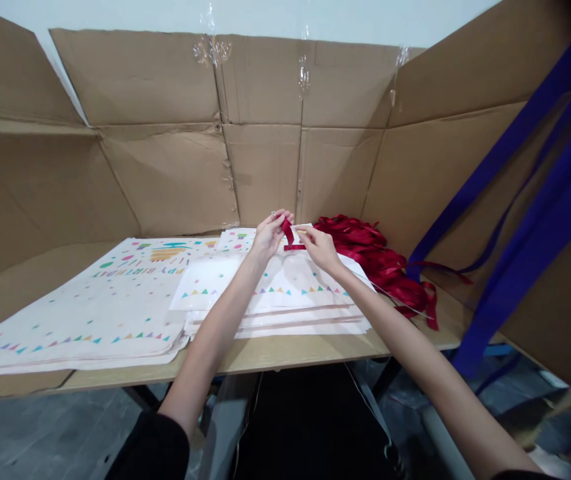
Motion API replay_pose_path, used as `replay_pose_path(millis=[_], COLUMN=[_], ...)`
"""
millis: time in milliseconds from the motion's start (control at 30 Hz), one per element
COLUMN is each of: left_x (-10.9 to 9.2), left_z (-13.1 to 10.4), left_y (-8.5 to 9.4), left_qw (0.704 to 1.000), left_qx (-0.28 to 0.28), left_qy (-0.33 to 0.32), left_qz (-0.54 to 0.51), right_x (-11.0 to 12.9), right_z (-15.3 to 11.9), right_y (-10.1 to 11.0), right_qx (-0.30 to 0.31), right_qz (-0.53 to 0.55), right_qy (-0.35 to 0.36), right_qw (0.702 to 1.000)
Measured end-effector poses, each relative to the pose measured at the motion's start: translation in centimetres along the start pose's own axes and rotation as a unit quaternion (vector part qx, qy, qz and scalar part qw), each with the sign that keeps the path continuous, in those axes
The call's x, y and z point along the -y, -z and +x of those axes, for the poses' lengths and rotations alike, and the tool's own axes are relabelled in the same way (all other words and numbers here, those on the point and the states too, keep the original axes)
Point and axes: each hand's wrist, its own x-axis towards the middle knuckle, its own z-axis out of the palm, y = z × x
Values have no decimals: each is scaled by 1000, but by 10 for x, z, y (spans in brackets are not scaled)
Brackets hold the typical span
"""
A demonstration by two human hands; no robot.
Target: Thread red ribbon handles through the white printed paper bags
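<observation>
A short piece of dark red ribbon is pinched between the fingers of my left hand. A small pale loop, perhaps thin cord, shows at those fingertips. Close beside the ribbon, on its right, the thumb and index finger of my right hand are pressed together. What they hold is too small to make out. Both hands are above a stack of white plastic-wrapped printed sheets, which bear small coloured triangles and stars. Another strip of red ribbon lies on the stack between the hands.
A larger stack of white birthday-print sheets covers the table's left side. To the right lies a heap of red ribbons, a thin pale cord near it. Blue ribbons hang at far right. Cardboard walls enclose the table.
</observation>
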Motion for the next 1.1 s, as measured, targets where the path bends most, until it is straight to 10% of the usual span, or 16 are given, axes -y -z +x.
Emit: replay_pose_path(millis=[433, 600, 667, 767, 867, 967, 1100], left_x=[14, 30, 41, 51, 46, 25, -4], left_z=[-18, -22, -31, -50, -69, -81, -85], left_y=[-14, -8, -1, 14, 33, 52, 68], left_qw=[999, 973, 906, 707, 548, 499, 515], left_qx=[37, 83, 156, 316, 343, 304, 233], left_qy=[-3, -71, -109, -113, -109, -121, -150], left_qz=[22, 205, 378, 623, 755, 803, 811], right_x=[2, -2, -3, -7, -13, -20, -24], right_z=[5, 16, 22, 28, 28, 25, 23], right_y=[15, 45, 62, 85, 98, 103, 96], right_qx=[-84, -45, -36, -7, 36, 69, 86], right_qz=[24, 16, -6, -47, -79, -110, -154], right_qy=[56, -4, -20, -38, -49, -42, -15], right_qw=[995, 999, 999, 998, 995, 991, 984])
